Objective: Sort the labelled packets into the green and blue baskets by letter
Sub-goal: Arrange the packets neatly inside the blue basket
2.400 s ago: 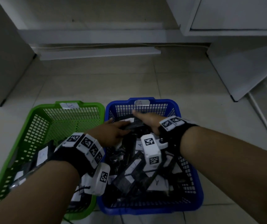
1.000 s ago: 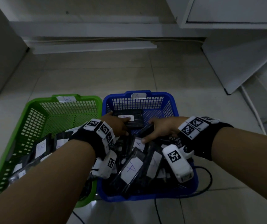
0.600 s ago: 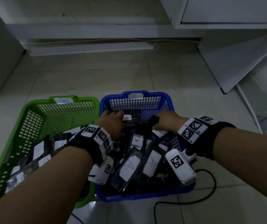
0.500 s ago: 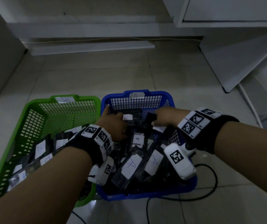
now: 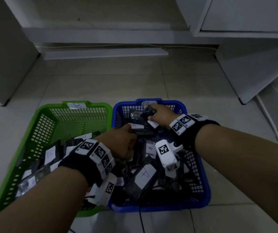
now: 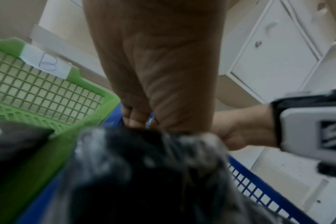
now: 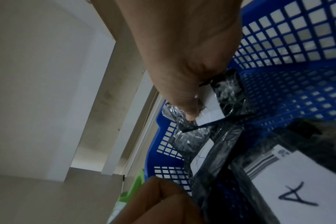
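Observation:
The green basket (image 5: 50, 108), tagged B, stands left of the blue basket (image 5: 160, 207), tagged A; both hold several black packets with white labels. My left hand (image 5: 124, 142) is curled into a fist inside the blue basket's left side, gripping a black packet (image 6: 144, 174) from the pile. My right hand (image 5: 158, 115) is raised near the blue basket's far wall and pinches another black packet (image 5: 147, 112). The right wrist view shows the thumb on that packet's white label (image 7: 209, 109); its letter is hidden.
Both baskets sit side by side on a pale tiled floor (image 5: 101, 84). White cabinets (image 5: 244, 17) and a leaning white panel (image 5: 252, 68) stand behind and to the right. A black cable (image 5: 140, 221) runs under the blue basket's front.
My right hand has lifted its packet up and away toward the blue basket's far wall. My left hand has drawn back a little and closed into a fist on a packet.

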{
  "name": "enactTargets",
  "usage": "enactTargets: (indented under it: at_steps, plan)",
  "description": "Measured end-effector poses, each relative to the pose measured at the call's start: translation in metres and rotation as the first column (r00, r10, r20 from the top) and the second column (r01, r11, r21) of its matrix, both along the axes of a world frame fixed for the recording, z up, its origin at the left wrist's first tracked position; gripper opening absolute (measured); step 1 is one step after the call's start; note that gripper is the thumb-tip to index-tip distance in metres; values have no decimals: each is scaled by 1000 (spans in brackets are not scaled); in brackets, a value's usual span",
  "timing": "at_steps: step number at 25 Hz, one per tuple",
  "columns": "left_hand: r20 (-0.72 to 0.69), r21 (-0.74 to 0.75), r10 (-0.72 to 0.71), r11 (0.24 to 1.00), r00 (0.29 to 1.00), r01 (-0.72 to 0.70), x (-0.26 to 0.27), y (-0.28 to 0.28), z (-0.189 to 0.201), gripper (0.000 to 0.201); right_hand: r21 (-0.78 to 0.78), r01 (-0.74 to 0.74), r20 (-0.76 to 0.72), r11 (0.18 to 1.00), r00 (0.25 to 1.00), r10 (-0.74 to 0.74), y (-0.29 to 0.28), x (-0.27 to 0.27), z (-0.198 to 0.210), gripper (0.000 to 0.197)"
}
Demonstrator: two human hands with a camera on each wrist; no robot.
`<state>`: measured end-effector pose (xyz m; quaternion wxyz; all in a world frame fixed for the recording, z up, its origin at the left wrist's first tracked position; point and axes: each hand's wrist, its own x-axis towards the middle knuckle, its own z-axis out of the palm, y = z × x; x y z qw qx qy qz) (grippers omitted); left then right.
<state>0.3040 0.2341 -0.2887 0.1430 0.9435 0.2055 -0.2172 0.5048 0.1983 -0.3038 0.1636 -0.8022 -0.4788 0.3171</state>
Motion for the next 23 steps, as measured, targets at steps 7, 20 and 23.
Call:
enactTargets:
  at_steps: [7,20,23]
  plan:
    - [-59,-147,33,988,998,-42,-6,11,8,46,67,97,-5,993,995,-97,1,1,-23,25]
    - [-61,278,2,960,998,15,3,27,-12,43,188,-178,143,966,978,153,-13,8,-8,26]
    - [-163,331,9,942,987,46,7,28,-15,48,251,-143,189,957,977,96,4,8,-1,27]
